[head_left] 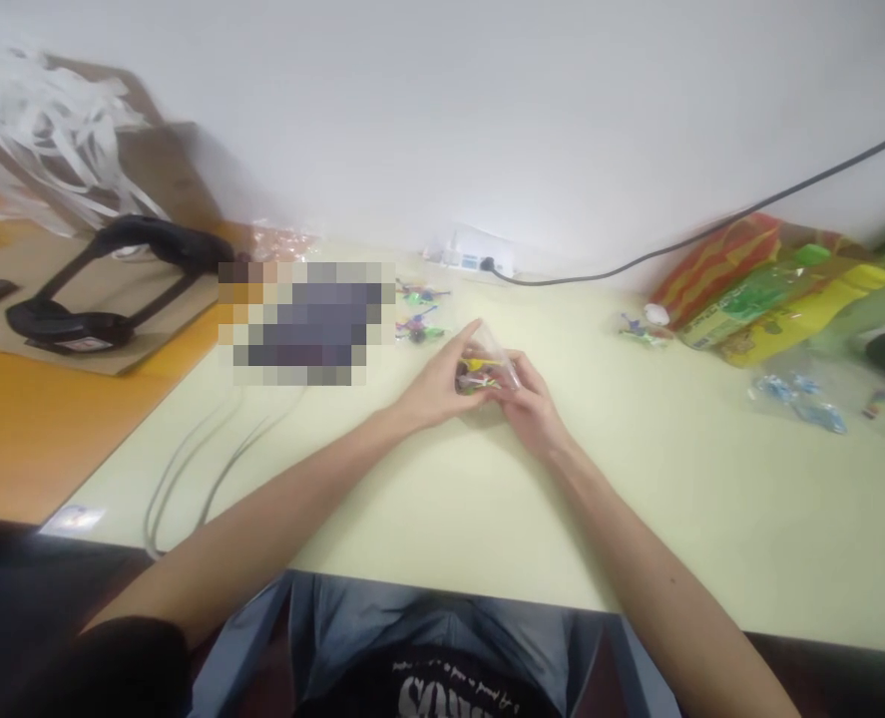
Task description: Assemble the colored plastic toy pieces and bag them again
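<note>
Between my two hands, just above the pale table (427, 499), is a clear plastic bag (496, 351) with small coloured pieces inside, yellow, white and dark among them. My left hand (442, 384) is closed on the bag's left side, thumb up along its edge. On the opposite side my right hand (528, 401) grips the bag with bent fingers. What the small pieces are, I cannot make out. Beyond my left hand lie more small bags of coloured pieces (419, 324).
A blurred-out dark device (314, 324) lies left, with cables (188, 449) near it. Further left are a black frame-like object (120, 284) and white strips (60, 130). At right are a green-capped bottle (748, 294), a yellow pack (801, 314) and a bag of blue pieces (801, 394). A power strip (479, 254) sits by the wall.
</note>
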The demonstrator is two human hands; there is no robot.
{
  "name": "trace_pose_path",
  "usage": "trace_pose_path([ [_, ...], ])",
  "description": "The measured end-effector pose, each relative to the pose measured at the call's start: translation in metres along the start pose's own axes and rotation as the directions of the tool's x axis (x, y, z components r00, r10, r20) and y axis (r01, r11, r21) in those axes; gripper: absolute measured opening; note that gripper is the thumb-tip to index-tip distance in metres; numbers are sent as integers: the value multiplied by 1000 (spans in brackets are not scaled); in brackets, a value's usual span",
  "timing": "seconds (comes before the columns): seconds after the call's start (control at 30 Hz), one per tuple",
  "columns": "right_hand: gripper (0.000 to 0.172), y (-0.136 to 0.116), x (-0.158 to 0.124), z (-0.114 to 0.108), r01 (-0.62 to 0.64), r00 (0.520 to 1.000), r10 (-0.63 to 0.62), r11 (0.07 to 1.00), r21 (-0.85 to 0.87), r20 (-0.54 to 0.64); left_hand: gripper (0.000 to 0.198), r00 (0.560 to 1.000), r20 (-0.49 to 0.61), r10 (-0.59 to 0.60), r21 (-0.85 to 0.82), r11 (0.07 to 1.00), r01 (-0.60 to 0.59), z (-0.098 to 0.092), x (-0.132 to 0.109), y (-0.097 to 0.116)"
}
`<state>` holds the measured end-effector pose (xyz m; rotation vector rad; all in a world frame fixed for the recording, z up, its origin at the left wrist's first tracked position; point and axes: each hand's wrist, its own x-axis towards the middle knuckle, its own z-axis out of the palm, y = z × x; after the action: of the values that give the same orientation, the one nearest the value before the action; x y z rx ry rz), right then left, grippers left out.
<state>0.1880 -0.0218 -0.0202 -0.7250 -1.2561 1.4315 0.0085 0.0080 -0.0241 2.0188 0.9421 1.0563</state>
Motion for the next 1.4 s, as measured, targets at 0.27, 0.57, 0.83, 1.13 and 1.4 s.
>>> trace_pose_path([
  [0.27,40,-9,6,-21,-3,985,-46,960,-281,-168,80,996,81,44,445,892,-76,-22,3,-1],
  [0.57,37,-2,6,-22,-107,966,-5,902,-417,-259,73,976,207,60,526,835,-163,-25,2,0],
  [0.83,51,3,1,-11,-43,982,-66,832,-552,-176,70,967,252,24,518,841,-156,-27,1,-2],
  [1.13,29,10,3,-16,-106,955,-35,886,-452,-294,70,967,254,22,516,843,-155,-26,0,-1],
  [1.4,34,7,0,-17,-141,943,-46,839,-525,-328,70,963,266,34,517,839,-172,-27,0,0],
])
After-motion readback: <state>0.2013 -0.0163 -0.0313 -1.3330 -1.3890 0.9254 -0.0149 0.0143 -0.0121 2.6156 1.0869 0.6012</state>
